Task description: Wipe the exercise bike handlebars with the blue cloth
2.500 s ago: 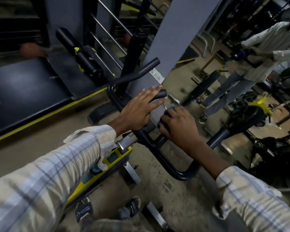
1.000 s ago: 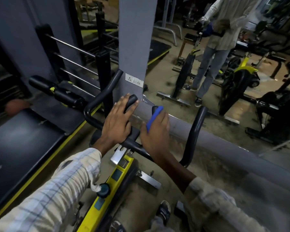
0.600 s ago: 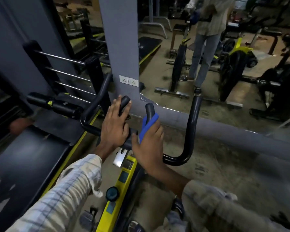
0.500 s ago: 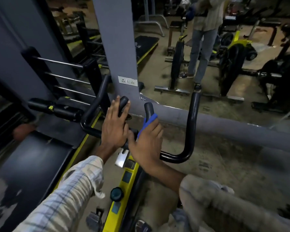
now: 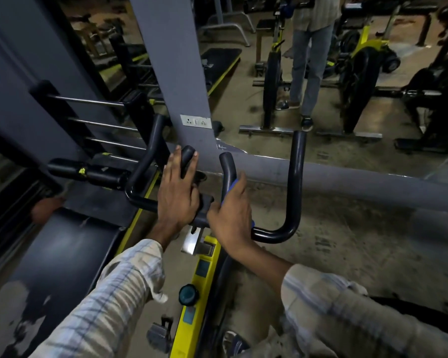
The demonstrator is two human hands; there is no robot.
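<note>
The black handlebars (image 5: pixel 292 192) of a yellow exercise bike (image 5: pixel 197 285) fill the middle of the head view, with two outer horns and two short inner grips. My left hand (image 5: pixel 177 195) lies flat over the left inner grip, fingers stretched along it. My right hand (image 5: pixel 232 215) is wrapped around the base of the right inner grip with the blue cloth (image 5: pixel 230 186) pressed under the palm. Only a thin blue edge of the cloth shows beside my fingers and below my wrist.
A grey pillar (image 5: pixel 176 81) with a wall socket (image 5: pixel 195 121) stands just behind the bars, beside a mirror reflecting a standing person (image 5: pixel 311 58) and bikes. A black padded bench (image 5: pixel 49 254) and a rack of steel bars (image 5: pixel 93 125) are at left.
My right hand has slid down the right inner grip with the cloth, so less blue shows. The left hand has stayed on its grip. The view has tilted slightly.
</note>
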